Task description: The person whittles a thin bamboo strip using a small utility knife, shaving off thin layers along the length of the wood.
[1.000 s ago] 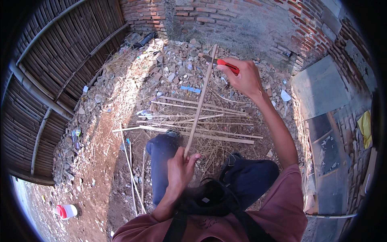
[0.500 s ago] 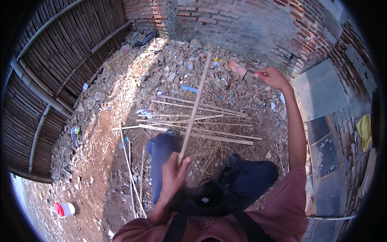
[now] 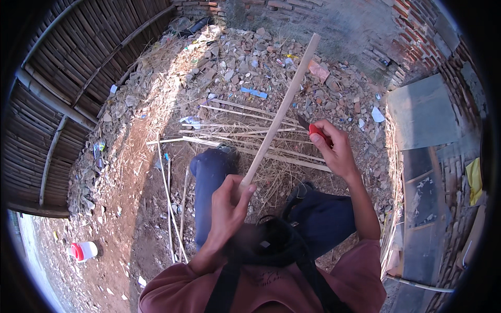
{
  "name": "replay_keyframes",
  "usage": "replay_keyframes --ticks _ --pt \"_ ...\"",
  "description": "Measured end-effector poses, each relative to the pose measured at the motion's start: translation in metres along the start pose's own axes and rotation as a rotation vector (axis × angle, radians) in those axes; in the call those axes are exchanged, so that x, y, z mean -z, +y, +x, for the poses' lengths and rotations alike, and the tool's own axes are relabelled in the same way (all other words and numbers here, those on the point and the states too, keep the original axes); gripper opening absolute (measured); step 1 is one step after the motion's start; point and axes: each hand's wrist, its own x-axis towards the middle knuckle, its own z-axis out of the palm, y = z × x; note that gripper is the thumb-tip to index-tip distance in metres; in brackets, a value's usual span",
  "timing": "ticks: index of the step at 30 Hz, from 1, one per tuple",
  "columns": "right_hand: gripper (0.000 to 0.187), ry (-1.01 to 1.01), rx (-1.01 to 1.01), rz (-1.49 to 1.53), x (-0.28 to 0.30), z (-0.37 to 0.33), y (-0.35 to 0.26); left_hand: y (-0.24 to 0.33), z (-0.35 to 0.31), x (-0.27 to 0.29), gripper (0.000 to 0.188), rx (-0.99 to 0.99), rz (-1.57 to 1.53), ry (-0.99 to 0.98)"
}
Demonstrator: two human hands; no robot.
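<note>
Ground (image 3: 122, 208) runs to far edge at brick wall (image 3: 339, 26); pale strips (image 3: 308, 164) lie crosswise on it. Wooden stick (image 3: 280, 112) above strips, long axis slanting from left hand (image 3: 227, 206) up and rightward, toward ground's far edge. Left hand wrapped round stick's near end. Right hand (image 3: 339, 154), right of stick and nearer its middle, fingers closed round red-handled knife (image 3: 315, 131). Blade (image 3: 303, 123) points at stick, just beside, seemingly not touching.
</note>
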Motion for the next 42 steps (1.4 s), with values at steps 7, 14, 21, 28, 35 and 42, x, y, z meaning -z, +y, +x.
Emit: replay_keyframes --ticks 7,14,21,28,35,42 --pt "0.031 -0.076 0.212 0.073 -0.047 -0.042 -0.04 0.007 -0.002 -0.001 0.023 0.027 -0.143 -0.093" --pt "0.027 -0.019 0.436 0.007 -0.076 -0.049 -0.029 -0.003 0.002 -0.005 0.041 -0.015 -0.304 -0.175" --pt "0.031 -0.014 0.481 0.049 -0.089 -0.052 -0.023 -0.004 0.002 -0.008 0.048 0.014 -0.442 -0.202" --pt "0.03 -0.002 0.478 0.02 -0.091 -0.057 -0.017 -0.001 0.004 -0.011 0.044 0.0 -0.556 -0.232" --pt "0.029 0.071 0.54 -0.031 -0.094 -0.056 -0.023 -0.002 0.007 -0.01 0.041 0.007 -0.611 -0.281" --pt "0.03 0.098 0.52 -0.11 -0.094 -0.059 -0.025 -0.008 0.007 -0.014 0.043 -0.024 -0.626 -0.249"
